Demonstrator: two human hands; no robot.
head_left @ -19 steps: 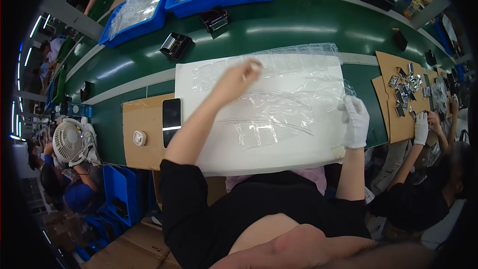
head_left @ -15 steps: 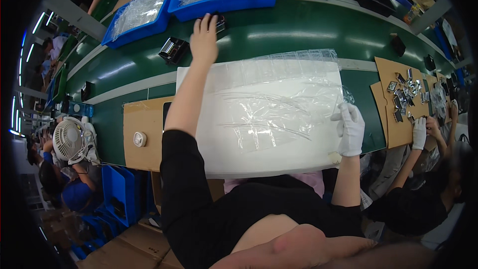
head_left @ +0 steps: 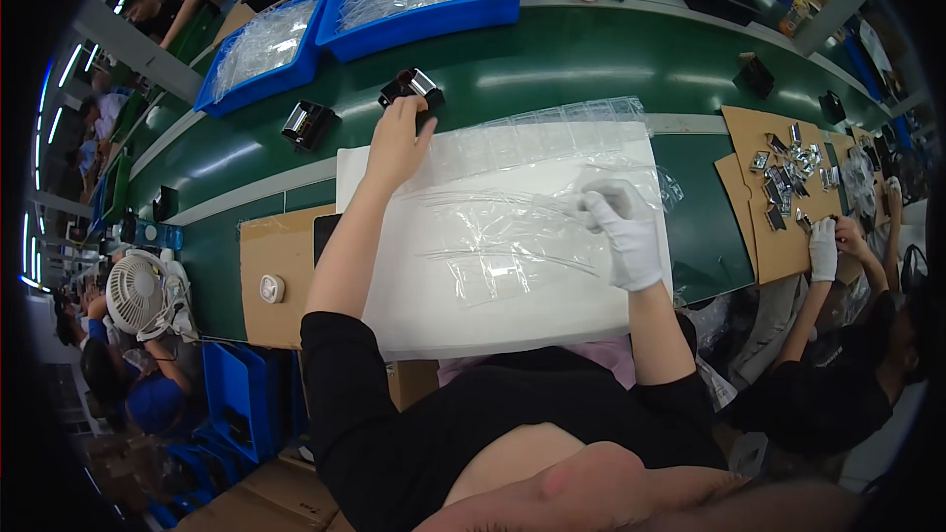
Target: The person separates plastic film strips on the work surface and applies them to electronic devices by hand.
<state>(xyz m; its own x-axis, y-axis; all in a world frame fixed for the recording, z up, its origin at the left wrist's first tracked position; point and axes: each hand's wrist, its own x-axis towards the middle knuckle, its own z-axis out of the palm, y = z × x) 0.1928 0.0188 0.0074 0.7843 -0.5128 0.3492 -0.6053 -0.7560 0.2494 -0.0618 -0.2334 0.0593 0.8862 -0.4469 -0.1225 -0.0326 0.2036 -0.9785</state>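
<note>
My bare left hand (head_left: pixel 396 146) is beside a black part with a shiny silver face (head_left: pixel 414 87) on the green bench, thumb apart from the fingers. Its fingertips are at the part's near edge; whether they touch it cannot be made out. My white-gloved right hand (head_left: pixel 629 234) is over the right side of a white board (head_left: pixel 404 320), fingers curled toward the thumb. What they pinch, if anything, is too faint to name. Clear plastic film and thin clear strips (head_left: pixel 507 274) lie beneath and left of it. A clear sheet with pockets (head_left: pixel 512 143) runs along the board's far edge.
A second black-and-silver part (head_left: pixel 308 125) stands farther left. Two blue bins (head_left: pixel 424 28) of clear plastic pieces are at the back. Cardboard (head_left: pixel 258 313) with a small white item and a fan (head_left: pixel 143 291) are left. A co-worker's gloved hand (head_left: pixel 823 248) handles silver parts on cardboard at right.
My left hand has drawn back toward me from the black part, which now shows more fully. My right hand has moved left from the board's right edge to over the film. The view has shifted slightly.
</note>
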